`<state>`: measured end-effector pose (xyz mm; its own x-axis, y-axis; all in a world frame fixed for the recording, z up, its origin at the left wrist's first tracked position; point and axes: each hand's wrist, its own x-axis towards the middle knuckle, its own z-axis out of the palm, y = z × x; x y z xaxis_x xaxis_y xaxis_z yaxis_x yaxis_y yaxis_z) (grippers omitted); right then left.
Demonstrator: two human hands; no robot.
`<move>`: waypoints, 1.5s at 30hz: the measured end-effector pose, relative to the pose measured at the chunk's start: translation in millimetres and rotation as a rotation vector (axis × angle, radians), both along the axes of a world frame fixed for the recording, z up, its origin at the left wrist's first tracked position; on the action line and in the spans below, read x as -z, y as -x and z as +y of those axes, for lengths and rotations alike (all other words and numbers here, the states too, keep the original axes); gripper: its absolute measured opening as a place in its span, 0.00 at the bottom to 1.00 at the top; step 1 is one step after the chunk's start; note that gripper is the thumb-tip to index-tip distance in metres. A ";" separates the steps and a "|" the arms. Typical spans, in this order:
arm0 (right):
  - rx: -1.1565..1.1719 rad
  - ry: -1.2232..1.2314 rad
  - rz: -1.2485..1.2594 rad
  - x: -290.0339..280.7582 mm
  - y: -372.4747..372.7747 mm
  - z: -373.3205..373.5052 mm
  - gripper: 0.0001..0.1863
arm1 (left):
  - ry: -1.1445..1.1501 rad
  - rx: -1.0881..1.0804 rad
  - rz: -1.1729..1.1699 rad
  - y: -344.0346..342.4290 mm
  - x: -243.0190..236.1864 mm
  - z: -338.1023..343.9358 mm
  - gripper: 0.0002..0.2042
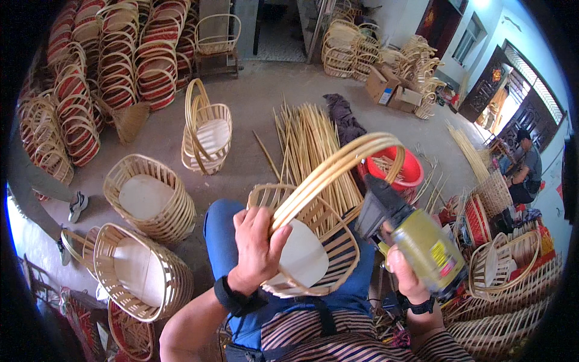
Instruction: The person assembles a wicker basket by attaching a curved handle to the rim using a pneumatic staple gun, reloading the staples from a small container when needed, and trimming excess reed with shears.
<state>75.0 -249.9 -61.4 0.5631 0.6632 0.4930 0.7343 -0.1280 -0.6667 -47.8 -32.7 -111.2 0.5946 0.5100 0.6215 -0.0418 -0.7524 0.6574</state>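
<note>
A woven wooden-strip basket [348, 256] with a pale oval base rests on my lap between my knees. My left hand [254, 244] is closed round the left end of its arched handle [329, 171], made of several bent canes, where handle and rim meet. In my right hand [403, 274] is an olive-yellow pneumatic nail gun [429, 250] with a black front part. That black part is beside the basket's right side, close below the handle's right end; whether they touch I cannot tell. The fingers under the nail gun are partly hidden.
Stacked baskets [145, 199] stand at my left, with one handled basket [208, 136] ahead. Cane sticks [310, 136] lie in front, near a red basin [410, 169]. More baskets [500, 265] crowd the right. One person [528, 166] sits far right; another's leg [48, 181] shows at left.
</note>
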 end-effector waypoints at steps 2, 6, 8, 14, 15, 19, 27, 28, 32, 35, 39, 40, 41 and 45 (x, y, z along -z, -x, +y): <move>-0.033 0.093 0.307 -6.9 9.0 3.2 0.17 | 0.039 -0.006 0.008 -9.0 -4.1 -0.2 0.11; 0.057 0.356 0.679 -19.2 23.8 18.8 0.29 | 0.035 0.006 0.014 -13.3 -6.8 -3.3 0.12; 0.124 0.408 0.685 -31.9 36.5 33.3 0.28 | 0.026 -0.001 0.016 -10.0 -7.7 -2.4 0.12; -0.063 -0.031 1.165 -11.6 22.0 24.4 0.24 | 0.029 -0.001 0.006 -14.4 -11.7 -3.5 0.11; -0.135 0.088 0.663 -4.9 20.4 22.7 0.24 | 0.031 0.003 0.009 -16.1 -10.9 -4.5 0.11; -0.253 0.214 0.111 -4.3 16.1 25.0 0.18 | 0.004 -0.003 0.030 -16.2 -8.9 -2.2 0.11; -0.200 0.170 0.227 2.3 19.8 26.6 0.20 | 0.012 0.031 0.065 -15.7 -10.0 0.2 0.12; -0.189 0.145 0.221 2.0 20.6 26.6 0.22 | 0.010 0.037 0.065 -15.5 -10.1 0.9 0.12; -0.226 0.172 0.302 -9.1 24.4 26.0 0.18 | 0.019 0.063 0.072 -13.6 -12.5 0.3 0.13; -0.204 0.330 0.176 -16.1 26.5 27.3 0.18 | 0.017 0.043 0.053 -14.5 -10.2 2.2 0.13; -0.246 0.320 -0.240 -3.8 15.2 25.6 0.20 | 0.021 0.045 0.050 -15.5 -12.1 -0.2 0.13; -0.257 0.329 -0.360 -2.0 14.2 25.3 0.22 | 0.006 0.046 0.038 -15.5 -11.7 0.1 0.14; -0.264 0.331 -0.480 -0.4 13.3 25.0 0.25 | -0.010 0.048 0.026 -15.6 -11.3 0.4 0.14; -0.284 0.152 -0.102 -16.1 21.3 34.3 0.27 | 0.011 0.040 0.061 -15.9 -9.2 2.0 0.14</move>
